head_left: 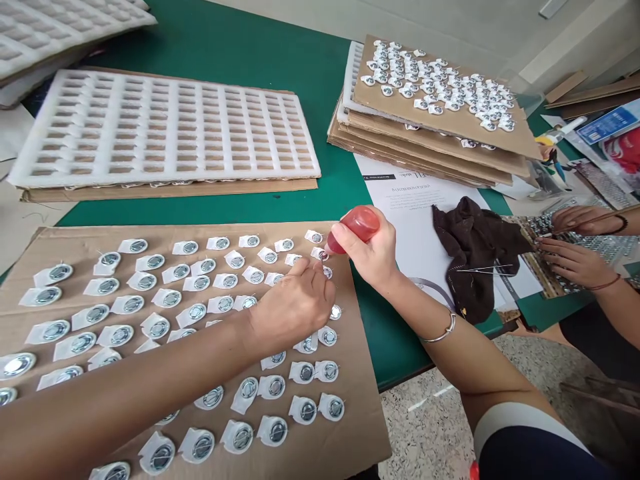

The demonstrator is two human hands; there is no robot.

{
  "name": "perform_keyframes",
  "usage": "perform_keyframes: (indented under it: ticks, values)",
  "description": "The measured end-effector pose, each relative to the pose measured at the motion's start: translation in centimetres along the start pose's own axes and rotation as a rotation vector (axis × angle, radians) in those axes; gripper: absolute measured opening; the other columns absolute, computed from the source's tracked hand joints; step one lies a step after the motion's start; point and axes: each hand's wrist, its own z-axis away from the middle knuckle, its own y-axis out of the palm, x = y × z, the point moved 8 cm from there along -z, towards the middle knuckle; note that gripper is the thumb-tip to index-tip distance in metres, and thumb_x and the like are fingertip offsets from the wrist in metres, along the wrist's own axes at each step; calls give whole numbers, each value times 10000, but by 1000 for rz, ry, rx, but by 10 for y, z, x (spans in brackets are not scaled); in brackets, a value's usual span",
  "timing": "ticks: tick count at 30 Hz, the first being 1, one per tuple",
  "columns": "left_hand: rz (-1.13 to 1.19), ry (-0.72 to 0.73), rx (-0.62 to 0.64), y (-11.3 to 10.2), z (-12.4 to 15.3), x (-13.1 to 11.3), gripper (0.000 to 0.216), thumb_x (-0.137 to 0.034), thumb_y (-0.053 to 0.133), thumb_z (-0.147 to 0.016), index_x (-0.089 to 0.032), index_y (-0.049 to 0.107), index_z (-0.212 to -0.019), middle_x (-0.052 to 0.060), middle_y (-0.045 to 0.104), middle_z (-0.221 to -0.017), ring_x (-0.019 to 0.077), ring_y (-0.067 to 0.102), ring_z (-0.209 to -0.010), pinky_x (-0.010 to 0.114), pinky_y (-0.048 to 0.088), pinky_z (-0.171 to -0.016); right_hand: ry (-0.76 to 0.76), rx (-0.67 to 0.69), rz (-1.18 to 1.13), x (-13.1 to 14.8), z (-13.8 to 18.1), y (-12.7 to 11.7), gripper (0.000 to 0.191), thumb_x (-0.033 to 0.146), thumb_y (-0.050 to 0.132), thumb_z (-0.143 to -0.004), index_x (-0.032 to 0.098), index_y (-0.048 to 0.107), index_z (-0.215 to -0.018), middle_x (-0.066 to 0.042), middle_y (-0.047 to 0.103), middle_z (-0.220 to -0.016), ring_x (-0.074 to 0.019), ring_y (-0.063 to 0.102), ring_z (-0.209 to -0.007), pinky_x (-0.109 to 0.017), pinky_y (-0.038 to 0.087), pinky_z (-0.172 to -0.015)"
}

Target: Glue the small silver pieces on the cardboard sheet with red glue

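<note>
My right hand (pixel 377 257) is wrapped round a small red squeeze bottle (pixel 359 229). The bottle's tip points down at a round silver metal piece on a white tab (pixel 319 254). Just to the left, my left hand (pixel 297 297) is closed low over the cardboard sheet (pixel 360 400), its fingertips together beside that piece. Whatever lies between those fingers is hidden. Rows of similar round metal pieces on white tabs (pixel 273 431) cover the sheet, and my left forearm hides some of them.
Behind the sheet lies a white foam grid tray (pixel 173 127) on cardboard. A stack of cardboard sheets (pixel 435 143) bearing more pieces stands at the back right. Right of my arm are a printed paper (pixel 415 200) and a dark cloth (pixel 475 253). Another person's hands (pixel 575 257) work farther right.
</note>
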Motion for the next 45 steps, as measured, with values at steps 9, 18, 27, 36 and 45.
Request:
perform_keyframes:
  ticks: [9, 18, 27, 36, 45]
  values:
    - [-40, -11, 12, 0, 0, 3, 249, 26, 390, -794, -103, 574, -685, 103, 599, -647, 213, 547, -612, 350, 424, -646, -74, -37, 4, 7, 0, -2, 239, 412, 655, -743, 209, 530, -757, 6, 612, -697, -138, 573, -626, -310, 497, -632]
    - [-14, -19, 1, 2, 1, 3, 192, 15, 418, -786, -89, 555, -700, 106, 592, -647, 222, 558, -634, 349, 437, -652, -78, -38, -10, 4, 0, -2, 258, 423, 655, -740, 201, 526, -770, 3, 606, -708, -136, 568, -624, -310, 501, -632]
    - [-24, -14, 37, 2, 1, 3, 185, 3, 424, -792, -89, 569, -724, 83, 590, -646, 196, 551, -631, 339, 435, -649, -117, -79, 12, 6, -1, -5, 249, 414, 662, -736, 200, 538, -765, 14, 600, -695, -128, 570, -621, -292, 494, -618]
    - [2, -3, 75, 4, 2, 4, 252, 24, 373, -795, -106, 566, -700, 81, 572, -629, 212, 552, -663, 350, 411, -672, -100, -74, 13, 2, -2, -5, 274, 439, 659, -736, 199, 531, -768, 8, 599, -696, -133, 570, -627, -304, 502, -632]
    - [83, -26, 155, 6, 3, 9, 292, 42, 354, -806, -106, 598, -746, 85, 588, -690, 212, 557, -716, 357, 410, -726, -145, -113, 45, 6, -2, -10, 276, 442, 659, -734, 201, 524, -760, 13, 589, -694, -127, 561, -616, -297, 493, -616]
